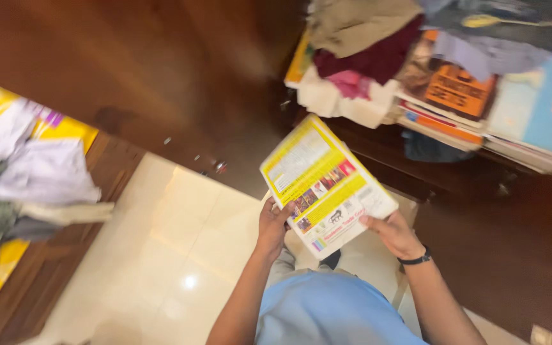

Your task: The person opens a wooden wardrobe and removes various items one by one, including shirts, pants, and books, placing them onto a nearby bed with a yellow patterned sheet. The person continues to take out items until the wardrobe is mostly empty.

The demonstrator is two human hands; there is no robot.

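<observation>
A flat yellow-and-white printed book (327,185) is gripped at its lower corners by the left hand (273,223) and right hand (396,235), so its cover is kept facing upward before the cluttered dark wooden shelf (461,172).

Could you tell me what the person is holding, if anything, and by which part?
A yellow-and-white book, held in both hands by its near edge: the left hand at the lower left edge, the right hand at the lower right corner.
</observation>
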